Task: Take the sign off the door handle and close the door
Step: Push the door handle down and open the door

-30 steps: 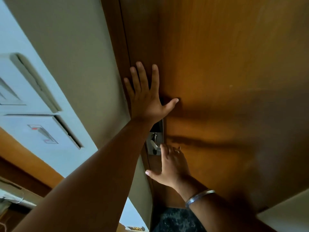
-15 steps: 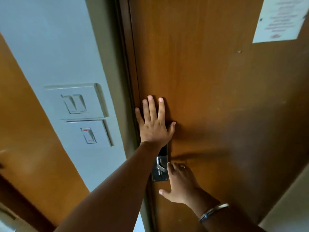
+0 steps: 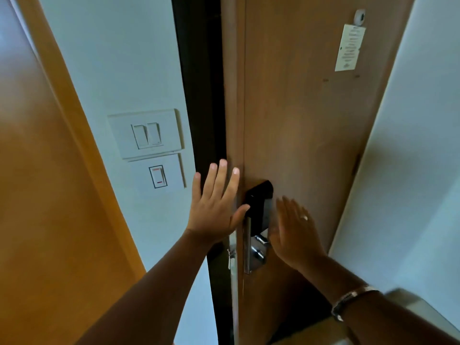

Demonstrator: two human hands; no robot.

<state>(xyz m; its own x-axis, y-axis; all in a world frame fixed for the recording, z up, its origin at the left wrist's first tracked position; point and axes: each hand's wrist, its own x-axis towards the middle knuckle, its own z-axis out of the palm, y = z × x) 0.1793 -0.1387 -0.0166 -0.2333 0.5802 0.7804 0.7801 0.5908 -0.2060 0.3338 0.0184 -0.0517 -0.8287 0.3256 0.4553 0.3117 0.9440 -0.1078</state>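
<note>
Room: a narrow entry; pale blue-white wall (image 3: pixel 119 70) to the left of the doorway, another pale wall (image 3: pixel 410 170) to the right, and an orange-brown wooden panel (image 3: pixel 37 195) at far left.
Door: brown wood-grain door (image 3: pixel 298 120), smooth and matte, seen from its inner face; its left edge stands beside a dark vertical gap (image 3: pixel 199 95), so it looks not fully shut.
Door frame edge: a narrow strip of the same brown wood runs along the door's left side.
Lock: a black glossy lock housing (image 3: pixel 258 200) with a rounded top, above a shiny chrome plate (image 3: pixel 257 252) carrying small metal knobs.
Door handle: a straight chrome bar (image 3: pixel 247 245), upright along the lock plate; no sign hangs on it, and none can be made out anywhere in view.
Notice: a white printed paper notice (image 3: pixel 350 47) fixed high on the door, text too small to read; a small round white fitting (image 3: pixel 360 17) sits just above it.
Switches: a white plate with 2 rocker switches (image 3: pixel 146 135), and under it a white plate with 1 switch (image 3: pixel 157 176) marked in red.
Left hand: left hand (image 3: pixel 214 202) flat, fingers spread wide, over the door's edge, thumb touching the black housing; holding nothing.
Right hand: right hand (image 3: pixel 293 230) open, fingers straight, blurred, just right of the lock; empty, whether it touches the door I cannot tell.
Jewellery: a ring (image 3: pixel 304 217) on a right finger, a metal bangle (image 3: pixel 353 298) on the right wrist.
</note>
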